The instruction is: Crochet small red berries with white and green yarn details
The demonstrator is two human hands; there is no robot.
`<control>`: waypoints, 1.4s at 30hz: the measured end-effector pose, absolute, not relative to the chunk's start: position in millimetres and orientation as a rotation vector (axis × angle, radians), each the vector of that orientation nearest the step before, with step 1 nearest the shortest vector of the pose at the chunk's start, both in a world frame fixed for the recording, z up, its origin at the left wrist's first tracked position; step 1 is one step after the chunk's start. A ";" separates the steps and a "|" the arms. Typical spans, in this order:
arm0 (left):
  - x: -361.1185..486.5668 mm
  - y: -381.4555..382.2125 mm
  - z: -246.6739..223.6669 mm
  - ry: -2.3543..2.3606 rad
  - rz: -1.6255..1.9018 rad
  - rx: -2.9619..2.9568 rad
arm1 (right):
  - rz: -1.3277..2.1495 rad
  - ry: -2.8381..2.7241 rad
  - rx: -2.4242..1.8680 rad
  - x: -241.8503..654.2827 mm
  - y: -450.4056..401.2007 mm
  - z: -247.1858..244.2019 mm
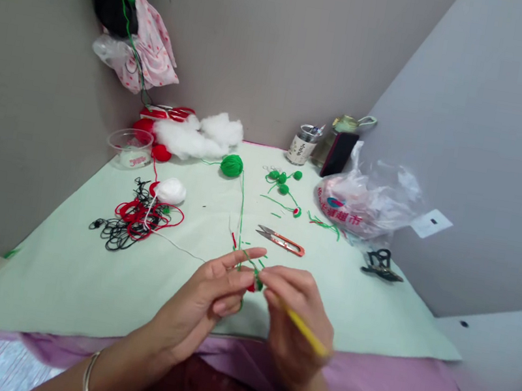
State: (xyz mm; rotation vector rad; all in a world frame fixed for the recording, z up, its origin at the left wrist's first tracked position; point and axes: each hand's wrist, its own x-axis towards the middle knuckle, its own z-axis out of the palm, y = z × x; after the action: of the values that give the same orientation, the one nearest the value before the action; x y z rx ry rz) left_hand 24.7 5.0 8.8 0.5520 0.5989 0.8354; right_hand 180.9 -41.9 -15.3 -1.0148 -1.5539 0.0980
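Note:
My left hand (214, 287) pinches a small red and green crochet piece (257, 282) between thumb and fingers, its index finger stretched out under the green yarn. From there the strand runs up to a green yarn ball (232, 166). A crochet hook with a yellow handle (303, 331) is gripped in my right hand (296, 313), its tip at the piece and hidden by the fingers. Beyond the hands lie orange-handled thread snips (281, 240). Several small green crocheted balls (283, 189) rest farther back, near short green yarn scraps (326, 224).
Tangled red and black yarn (133, 218) and a white yarn ball (171, 190) lie left. Behind them are white stuffing (191, 137) and a clear plastic tub (130, 151). A plastic bag (363, 202), phone (339, 155), pen can (302, 146) and black clip (381, 265) occupy the right side.

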 end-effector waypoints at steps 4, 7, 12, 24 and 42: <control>21.3 9.4 10.4 0.566 0.859 0.579 | 0.461 -1.332 -0.942 182.4 -36.8 -5.4; 23.0 7.4 11.1 0.604 0.888 0.656 | 0.555 -1.307 -0.913 178.7 -34.0 -3.8; 24.7 3.5 11.4 0.670 0.938 0.713 | 0.578 -1.233 -0.918 175.3 -36.0 -13.0; 27.9 1.8 10.3 0.735 0.983 0.712 | 0.238 -1.451 -0.997 178.0 -47.1 -15.2; 29.2 -3.8 12.2 0.747 0.998 0.731 | 0.280 -1.419 -0.968 175.2 -47.3 -21.0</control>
State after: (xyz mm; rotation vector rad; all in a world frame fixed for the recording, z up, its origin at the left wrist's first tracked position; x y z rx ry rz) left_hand 29.2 -3.8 12.2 0.7306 0.7474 0.9979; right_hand 175.2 -47.3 -21.0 -0.9679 -1.4190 0.2799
